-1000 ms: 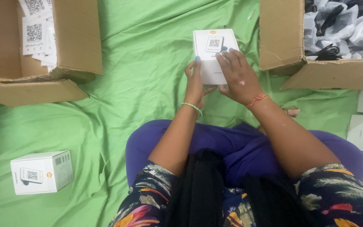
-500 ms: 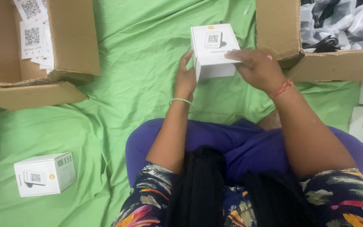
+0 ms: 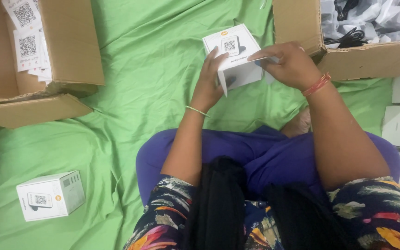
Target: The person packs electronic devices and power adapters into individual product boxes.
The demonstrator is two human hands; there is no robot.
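Green sheet (image 3: 153, 55) — cardboard boxes (image 3: 70, 55), small white box (image 3: 49, 195) on it.

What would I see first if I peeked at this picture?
The bright green sheet covering the floor. In the middle, the left hand and right hand hold a small white box. A matching box lies at bottom left, and cardboard cartons sit in both top corners.

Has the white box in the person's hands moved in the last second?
Yes. The white box has been lifted up and away from the person's lap, its top now level with the right cardboard carton, and tilted.
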